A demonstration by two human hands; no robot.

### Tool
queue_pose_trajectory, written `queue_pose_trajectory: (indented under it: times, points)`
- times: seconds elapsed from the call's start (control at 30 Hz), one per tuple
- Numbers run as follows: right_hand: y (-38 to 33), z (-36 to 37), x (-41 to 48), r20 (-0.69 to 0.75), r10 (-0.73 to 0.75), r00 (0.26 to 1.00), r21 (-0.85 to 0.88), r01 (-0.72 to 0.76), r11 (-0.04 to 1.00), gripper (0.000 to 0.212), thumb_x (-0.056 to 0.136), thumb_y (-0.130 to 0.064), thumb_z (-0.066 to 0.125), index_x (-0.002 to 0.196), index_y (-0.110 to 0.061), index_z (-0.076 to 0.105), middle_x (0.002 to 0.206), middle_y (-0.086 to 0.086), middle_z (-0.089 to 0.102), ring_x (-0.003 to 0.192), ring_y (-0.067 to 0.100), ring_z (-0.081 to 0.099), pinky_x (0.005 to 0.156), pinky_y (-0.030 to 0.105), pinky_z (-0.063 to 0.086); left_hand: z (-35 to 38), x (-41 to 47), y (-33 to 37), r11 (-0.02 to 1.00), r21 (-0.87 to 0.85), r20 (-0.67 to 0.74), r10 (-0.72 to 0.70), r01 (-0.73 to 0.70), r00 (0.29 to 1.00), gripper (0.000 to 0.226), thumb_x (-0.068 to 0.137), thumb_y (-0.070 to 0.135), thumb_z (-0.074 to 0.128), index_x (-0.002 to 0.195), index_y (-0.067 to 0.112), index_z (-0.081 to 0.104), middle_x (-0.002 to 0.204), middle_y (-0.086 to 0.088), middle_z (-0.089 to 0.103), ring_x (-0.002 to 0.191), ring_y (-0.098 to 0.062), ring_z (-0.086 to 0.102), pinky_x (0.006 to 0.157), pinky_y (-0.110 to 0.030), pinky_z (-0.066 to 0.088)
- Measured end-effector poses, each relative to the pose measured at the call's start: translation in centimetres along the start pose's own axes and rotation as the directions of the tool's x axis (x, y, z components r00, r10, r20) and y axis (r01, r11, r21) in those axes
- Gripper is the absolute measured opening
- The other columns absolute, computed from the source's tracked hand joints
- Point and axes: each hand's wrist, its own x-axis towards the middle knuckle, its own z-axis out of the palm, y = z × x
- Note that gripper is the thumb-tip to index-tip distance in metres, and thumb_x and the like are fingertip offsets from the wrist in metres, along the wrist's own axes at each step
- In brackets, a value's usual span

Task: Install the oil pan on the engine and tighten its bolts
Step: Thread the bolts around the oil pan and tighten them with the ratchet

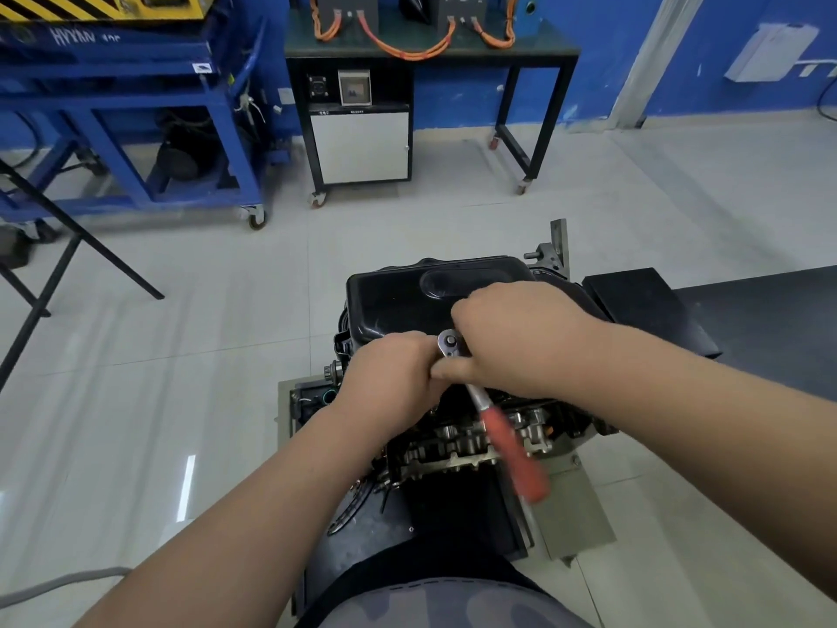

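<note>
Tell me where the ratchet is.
Head view, centre: the ratchet sits between left hand and right hand at the oil pan edge, red handle over the engine.

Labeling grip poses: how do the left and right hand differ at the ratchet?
Left hand sits beside the ratchet head, fingers curled under; what it holds is hidden. Right hand closes over the shaft behind the head, overlapping the oil pan. Both crowd the head; red handle free.

Automotive workshop: blue steel trolley [113, 81] on casters at 10 o'clock, wheeled bench [548, 43] with orange cables [410, 54] at 12 o'clock, engine [453, 441] on stand at centre, tiled floor [181, 355].
</note>
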Motion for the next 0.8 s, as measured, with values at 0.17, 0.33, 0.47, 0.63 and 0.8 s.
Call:
queue_pose_trajectory:
  times: [0.17,0.33,0.47,0.63,0.8]
  points:
    - [1.5,-0.5,-0.2,0.038,-0.209,0.977,-0.070,0.211,0.975,0.025,0.086,-0.040,0.052,0.105,-0.024,0.050,0.105,-0.003,0.046,0.092,0.020,0.054,0.064,0.032,0.037,0.0,0.3,-0.2,0.982,0.061,0.039,0.175,-0.177,0.984,0.031,0.090,0.050,0.040,0.084,0.022,0.053,0.078,0.005,0.059,0.071,-0.021,0.058,0.051,-0.028,0.032]
    - [0.4,0.2,-0.7,0.012,0.072,0.997,-0.047,-0.071,0.996,0.046,0.082,-0.064,0.039,0.061,-0.023,0.039,0.070,-0.006,0.046,0.066,0.019,0.052,0.053,0.030,0.034,0.2,0.5,0.5,0.991,0.136,0.101,-0.001,-0.012,0.995,0.041,0.080,0.057,0.031,0.060,0.023,0.041,0.055,0.005,0.041,0.058,-0.019,0.048,0.044,-0.025,0.027]
    - [0.5,0.4,-0.7,0.005,-0.032,0.999,-0.060,0.032,0.998,0.037,0.083,-0.058,0.047,0.078,-0.021,0.048,0.083,-0.005,0.049,0.071,0.020,0.054,0.051,0.031,0.035,0.1,0.8,0.7,0.983,0.177,0.153,0.016,-0.044,0.988,0.040,0.088,0.042,0.038,0.055,0.023,0.028,0.052,0.006,0.034,0.054,-0.021,0.040,0.043,-0.026,0.022]
    - [1.5,-0.4,-0.7,0.035,-0.258,0.965,-0.117,0.261,0.958,0.027,0.086,-0.043,0.051,0.105,-0.024,0.050,0.105,-0.005,0.049,0.093,0.019,0.052,0.069,0.034,0.040,-0.1,0.8,0.8,0.982,0.164,0.134,0.076,-0.098,0.988,0.040,0.086,0.047,0.041,0.057,0.022,0.030,0.052,0.006,0.038,0.056,-0.023,0.050,0.041,-0.025,0.021]
    - [-0.2,0.4,-0.9,0.020,-0.064,0.998,-0.106,0.066,0.992,0.048,0.081,-0.067,0.040,0.076,-0.020,0.048,0.082,-0.004,0.055,0.066,0.019,0.052,0.050,0.029,0.034,-0.3,0.9,0.9,0.978,0.210,0.187,-0.042,0.002,0.981,0.028,0.078,0.027,0.044,0.053,0.022,0.031,0.052,0.005,0.041,0.046,-0.013,0.036,0.043,-0.023,0.025]
